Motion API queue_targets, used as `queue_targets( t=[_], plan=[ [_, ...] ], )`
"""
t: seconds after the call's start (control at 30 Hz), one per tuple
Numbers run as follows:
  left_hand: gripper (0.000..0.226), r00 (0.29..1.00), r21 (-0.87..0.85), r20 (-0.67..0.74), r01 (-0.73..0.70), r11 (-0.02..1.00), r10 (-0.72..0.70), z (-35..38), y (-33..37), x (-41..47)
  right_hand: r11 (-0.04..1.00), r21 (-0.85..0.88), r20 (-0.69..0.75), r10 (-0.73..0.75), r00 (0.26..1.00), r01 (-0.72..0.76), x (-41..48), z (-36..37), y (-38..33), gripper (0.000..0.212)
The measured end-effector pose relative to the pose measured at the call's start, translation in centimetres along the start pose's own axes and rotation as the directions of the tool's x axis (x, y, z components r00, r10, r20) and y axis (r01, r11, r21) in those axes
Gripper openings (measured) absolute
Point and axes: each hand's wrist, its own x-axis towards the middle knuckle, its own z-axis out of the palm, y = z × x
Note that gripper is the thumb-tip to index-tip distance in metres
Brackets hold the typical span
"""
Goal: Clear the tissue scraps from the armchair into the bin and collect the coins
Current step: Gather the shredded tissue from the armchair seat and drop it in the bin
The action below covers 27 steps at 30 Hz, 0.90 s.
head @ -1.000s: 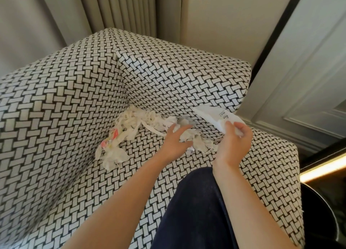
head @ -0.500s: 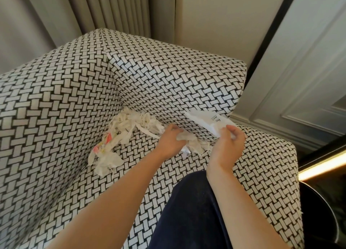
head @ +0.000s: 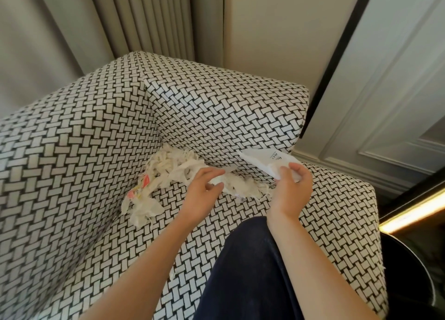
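Observation:
A heap of white tissue scraps (head: pixel 168 168) lies on the seat of the black-and-white woven armchair (head: pixel 72 151), against its back corner; one scrap has a pink and yellow print (head: pixel 138 189). My left hand (head: pixel 202 194) is closed around a clump of the scraps (head: pixel 243 187) in the middle of the seat. My right hand (head: pixel 291 189) pinches a flat white paper sheet with small print (head: pixel 265 162) above the seat's right side. No coins show. A dark round bin (head: pixel 414 271) stands on the floor at the lower right.
My knee in dark trousers (head: pixel 245 271) rests on the seat's front. Grey curtains (head: pixel 144 19) hang behind the chair. A panelled white door (head: pixel 397 91) and a lit strip (head: pixel 414 211) are on the right.
My left hand has gathered the scraps in the seat's middle into a clump under its fingers. The right hand keeps hold of the paper sheet.

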Motion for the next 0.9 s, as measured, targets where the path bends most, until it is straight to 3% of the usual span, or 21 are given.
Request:
queue_targets(
  t=[0.23, 0.4, 0.63, 0.9],
  plan=[
    [0.029, 0.995, 0.143, -0.052, -0.075, 0.987, 0.083, -1.8, 2.7, 0.0, 0.994, 0.107, -0.007, 0.037, 0.999, -0.036, 0.1, -2.8, -0.7, 0.021],
    [0.031, 0.991, 0.111, -0.022, -0.129, 0.985, 0.132, -1.8, 4.3, -0.7, 0.997, 0.073, 0.059, 0.016, 0.998, -0.020, 0.5, -4.8, -0.9, 0.022],
    [0.031, 0.944, 0.124, 0.100, -0.324, 0.938, 0.313, 0.8, 10.0, -1.1, 0.998, 0.044, 0.105, -0.037, 0.994, 0.033, 2.0, -7.8, -2.1, 0.019],
    [0.030, 0.902, -0.097, 0.236, -0.349, 0.932, 0.362, 7.1, 16.2, -1.0, 0.991, -0.067, 0.018, -0.117, 0.993, 0.118, 6.0, -15.7, -3.1, 0.021]
  ],
)
